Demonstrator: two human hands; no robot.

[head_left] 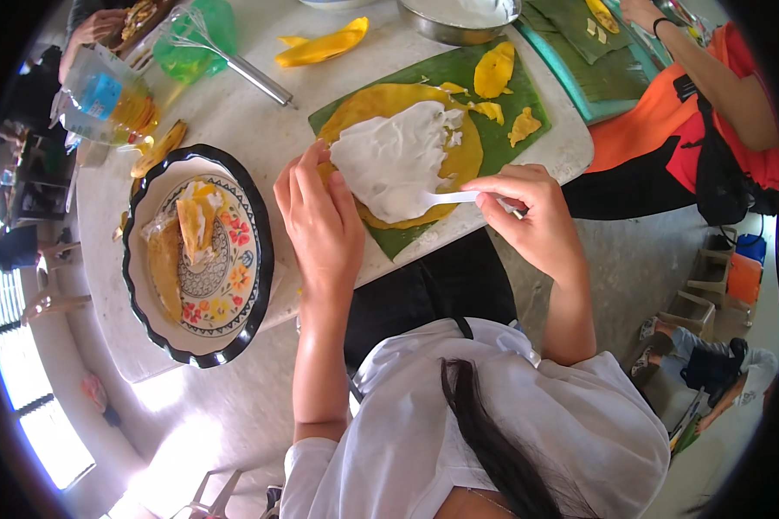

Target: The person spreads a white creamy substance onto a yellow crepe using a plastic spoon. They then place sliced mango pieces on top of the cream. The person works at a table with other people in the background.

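A round yellow crepe (465, 164) lies on a green banana leaf (389, 240), with white cream (381, 156) spread over most of it. My right hand (528, 216) pinches a slim white plastic utensil (453, 197). Its far end touches the cream near the crepe's front edge, so I cannot tell whether it is a spoon or a knife. At the crepe's left edge, my left hand (320, 216) rests its fingertips, with thumb and fingers apart. Yellow mango pieces (493, 69) lie on the leaf beyond the crepe's right side.
Left of my left hand stands a flowered oval dish (264, 233) holding filled rolls (197, 221). Farther back are a whisk (255, 78), a green bowl (219, 30), a plastic bottle (104, 95), mango peel (325, 45) and a metal bowl (450, 33). Other people work at the far left and right.
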